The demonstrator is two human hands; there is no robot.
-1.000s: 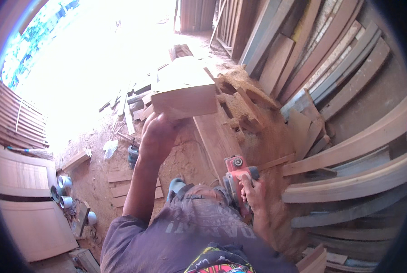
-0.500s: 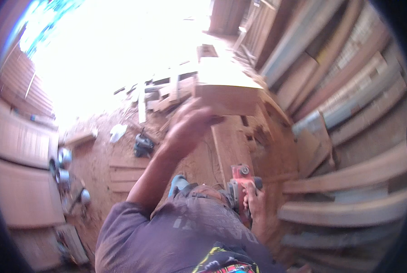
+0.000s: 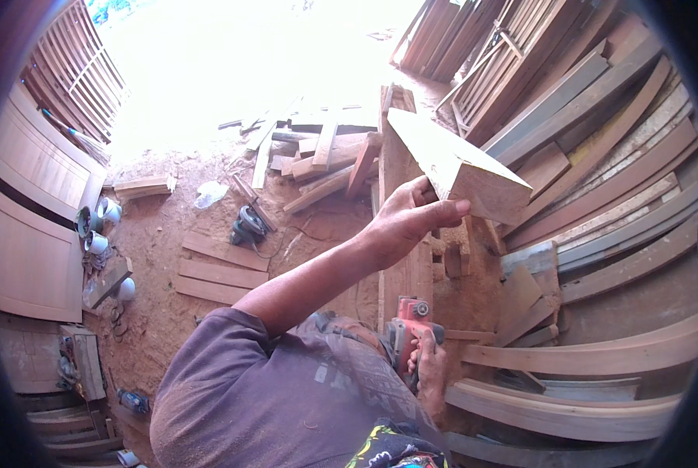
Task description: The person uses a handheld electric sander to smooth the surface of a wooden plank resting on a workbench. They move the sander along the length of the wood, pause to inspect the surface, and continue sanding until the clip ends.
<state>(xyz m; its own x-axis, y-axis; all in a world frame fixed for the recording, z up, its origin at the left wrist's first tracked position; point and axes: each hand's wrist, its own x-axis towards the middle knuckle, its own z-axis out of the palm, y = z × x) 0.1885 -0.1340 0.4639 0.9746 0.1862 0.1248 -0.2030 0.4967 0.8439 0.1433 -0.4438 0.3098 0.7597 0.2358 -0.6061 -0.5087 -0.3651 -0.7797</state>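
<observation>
My left hand (image 3: 415,222) is closed on the near end of a thick wooden beam (image 3: 489,193), thumb on the end face and fingers at its left edge. The beam lies tilted, its bright upper face running away from me. Beneath it, a long wooden bench (image 3: 396,273) stretches away from my body. My right hand (image 3: 430,363) is wrapped round the handle of a red electric hand planer (image 3: 406,331), which sits by my waist at the near end of the bench. The beam's underside is hidden from view.
Curved and straight planks (image 3: 583,347) crowd the right side. Offcuts (image 3: 337,156) lie piled beyond the bench. A circular saw (image 3: 249,226) and flat boards (image 3: 220,269) rest on the dusty floor to the left, near panelled doors (image 3: 33,249) and pale cups (image 3: 109,209).
My left hand, blurred beside the beam before, now grips its near end. The beam has turned, with its near end swung to the right. My right hand still holds the planer.
</observation>
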